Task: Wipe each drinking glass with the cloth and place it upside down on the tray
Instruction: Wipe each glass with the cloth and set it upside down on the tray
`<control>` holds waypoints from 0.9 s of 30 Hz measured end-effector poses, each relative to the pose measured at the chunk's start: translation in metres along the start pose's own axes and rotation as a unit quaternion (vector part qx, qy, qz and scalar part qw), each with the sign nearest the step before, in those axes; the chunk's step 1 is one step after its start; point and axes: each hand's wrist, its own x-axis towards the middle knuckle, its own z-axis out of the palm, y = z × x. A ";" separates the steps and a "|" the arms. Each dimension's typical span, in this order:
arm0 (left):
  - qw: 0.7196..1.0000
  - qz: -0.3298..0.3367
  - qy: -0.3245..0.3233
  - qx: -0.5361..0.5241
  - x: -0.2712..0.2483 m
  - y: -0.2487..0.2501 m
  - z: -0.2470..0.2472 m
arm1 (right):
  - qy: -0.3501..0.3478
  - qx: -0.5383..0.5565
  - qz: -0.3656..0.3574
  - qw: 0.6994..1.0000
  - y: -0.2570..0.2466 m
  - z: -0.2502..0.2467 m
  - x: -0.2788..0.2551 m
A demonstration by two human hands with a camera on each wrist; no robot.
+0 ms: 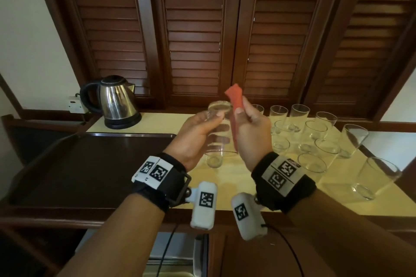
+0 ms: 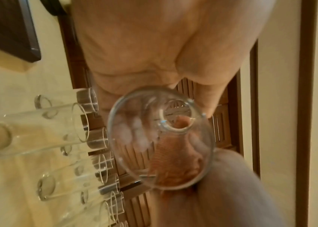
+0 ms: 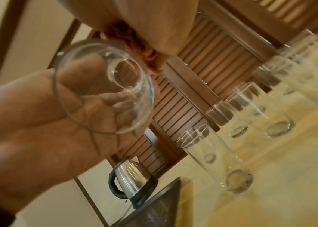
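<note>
My left hand [image 1: 202,128] grips a clear drinking glass [image 1: 219,108] in the air over the counter, base up and away, mouth toward my wrists. My right hand [image 1: 249,128] pinches a red-orange cloth [image 1: 236,101] between thumb and fingers, and the cloth hangs down along the glass's right side. In the left wrist view I look into the glass [image 2: 160,138] and see the cloth [image 2: 173,161] through its wall. The right wrist view shows the glass [image 3: 103,86] in my left palm, with the cloth [image 3: 134,49] bunched behind it. The dark brown tray [image 1: 90,164] lies to the left.
Several upright glasses [image 1: 315,132] crowd the yellow counter on the right, and one glass [image 1: 213,161] stands right under my hands. A steel kettle [image 1: 117,101] sits at the back left. Louvred wooden shutters close off the back.
</note>
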 end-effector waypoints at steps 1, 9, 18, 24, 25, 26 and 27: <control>1.000 0.023 0.020 -0.009 0.001 0.001 0.001 | -0.001 -0.006 -0.008 1.000 -0.001 0.002 -0.002; 0.998 0.042 0.044 0.007 0.007 -0.001 0.000 | -0.028 -0.015 -0.022 0.999 0.008 -0.001 0.000; 0.996 0.059 0.072 0.018 0.014 -0.003 0.002 | -0.029 -0.011 0.001 1.000 0.009 0.001 -0.003; 0.999 0.018 0.030 0.015 0.012 -0.008 0.000 | -0.012 0.003 0.004 1.000 0.005 0.005 0.007; 0.998 0.036 0.048 0.007 0.013 -0.009 -0.001 | -0.012 0.002 0.002 1.000 0.004 0.006 0.007; 0.996 0.056 0.075 -0.005 0.014 -0.007 -0.001 | -0.031 -0.011 -0.012 0.999 0.002 0.009 0.002; 0.993 0.067 0.097 -0.018 0.016 -0.005 -0.003 | -0.058 -0.033 -0.024 0.997 0.001 0.012 -0.006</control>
